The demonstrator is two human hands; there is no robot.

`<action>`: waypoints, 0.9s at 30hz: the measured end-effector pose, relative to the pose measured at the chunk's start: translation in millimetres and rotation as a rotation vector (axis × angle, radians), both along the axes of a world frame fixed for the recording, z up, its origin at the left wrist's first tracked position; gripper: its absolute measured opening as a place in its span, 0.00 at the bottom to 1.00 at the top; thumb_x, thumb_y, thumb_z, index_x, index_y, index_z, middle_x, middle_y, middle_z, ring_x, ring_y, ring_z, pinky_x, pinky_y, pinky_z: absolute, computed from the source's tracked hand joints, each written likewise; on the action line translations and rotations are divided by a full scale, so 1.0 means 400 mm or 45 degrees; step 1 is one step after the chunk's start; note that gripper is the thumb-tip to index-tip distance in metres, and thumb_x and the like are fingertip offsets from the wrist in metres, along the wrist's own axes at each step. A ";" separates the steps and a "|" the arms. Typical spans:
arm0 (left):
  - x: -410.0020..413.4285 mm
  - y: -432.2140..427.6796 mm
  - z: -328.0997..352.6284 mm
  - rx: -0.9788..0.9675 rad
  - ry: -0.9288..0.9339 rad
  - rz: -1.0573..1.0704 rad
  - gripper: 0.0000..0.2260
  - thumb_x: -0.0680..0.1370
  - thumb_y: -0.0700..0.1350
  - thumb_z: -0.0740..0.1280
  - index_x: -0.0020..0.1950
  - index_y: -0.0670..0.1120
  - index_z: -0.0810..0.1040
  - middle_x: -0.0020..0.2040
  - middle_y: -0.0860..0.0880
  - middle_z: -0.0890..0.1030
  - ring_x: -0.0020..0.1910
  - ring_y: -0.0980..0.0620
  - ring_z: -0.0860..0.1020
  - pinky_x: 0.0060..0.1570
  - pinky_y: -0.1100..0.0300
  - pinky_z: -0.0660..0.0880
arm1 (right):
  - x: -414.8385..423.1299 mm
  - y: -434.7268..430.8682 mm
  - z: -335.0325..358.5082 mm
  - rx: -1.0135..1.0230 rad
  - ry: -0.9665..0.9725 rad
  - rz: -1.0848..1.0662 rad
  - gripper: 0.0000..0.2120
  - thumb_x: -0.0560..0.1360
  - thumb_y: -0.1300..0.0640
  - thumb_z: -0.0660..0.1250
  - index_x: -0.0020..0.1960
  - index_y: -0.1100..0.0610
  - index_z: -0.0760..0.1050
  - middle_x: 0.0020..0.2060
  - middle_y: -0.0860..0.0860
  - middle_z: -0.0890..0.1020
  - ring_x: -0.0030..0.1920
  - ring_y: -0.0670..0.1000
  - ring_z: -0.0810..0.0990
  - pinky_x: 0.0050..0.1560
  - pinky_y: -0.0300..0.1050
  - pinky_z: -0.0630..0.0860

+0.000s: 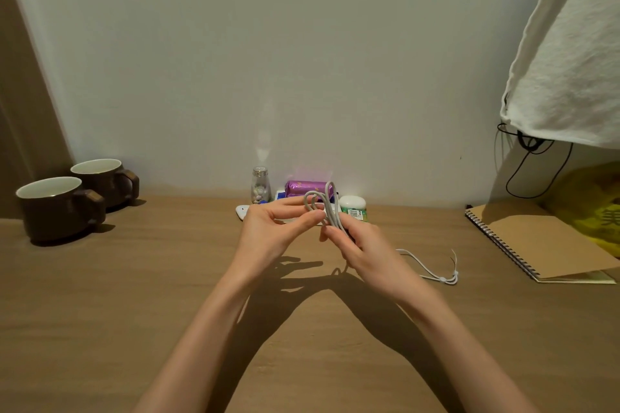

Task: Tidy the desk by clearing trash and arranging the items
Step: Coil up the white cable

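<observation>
A thin white cable (327,208) is held up above the middle of the desk (134,295), a little in from its back edge, gathered into a few loops. The right hand (365,245) has its fingers curled round the bunched strands below the loops. The left hand (273,231) is far more open, its fingers nearly straight, with thumb and forefinger pinching the side of the loops. The rest of the cable trails down to the wood toward the right edge, near a spiral notebook (536,241). The cable looks very light, limp and a bit springy, so the loops will likely slip apart if the pinch loosens. The best hold is probably across all the strands at once, where they cross, not on a single one. Behind the hands, a purple packet (303,188) and a small bottle (261,184) stand along the back edge, and two brown mugs (57,208) sit near the back left corner.
</observation>
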State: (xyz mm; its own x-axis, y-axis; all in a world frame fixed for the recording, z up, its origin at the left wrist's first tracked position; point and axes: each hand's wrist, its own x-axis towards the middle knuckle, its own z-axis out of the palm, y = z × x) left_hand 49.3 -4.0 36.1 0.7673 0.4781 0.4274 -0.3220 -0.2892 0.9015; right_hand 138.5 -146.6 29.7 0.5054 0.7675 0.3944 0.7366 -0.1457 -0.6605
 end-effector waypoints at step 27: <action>0.037 -0.049 -0.037 0.228 0.404 -0.081 0.13 0.80 0.56 0.55 0.64 0.64 0.67 0.75 0.60 0.49 0.75 0.53 0.46 0.73 0.43 0.52 | 0.033 -0.065 0.083 0.534 1.128 0.297 0.11 0.76 0.49 0.60 0.39 0.53 0.75 0.35 0.47 0.77 0.38 0.46 0.75 0.47 0.47 0.71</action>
State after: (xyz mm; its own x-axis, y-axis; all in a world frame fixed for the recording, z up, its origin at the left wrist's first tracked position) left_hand 64.0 -23.4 21.4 0.9008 0.3646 0.2358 -0.0565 -0.4399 0.8963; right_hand 151.8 -172.8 62.9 0.6021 0.7703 0.2103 -0.0642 0.3092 -0.9488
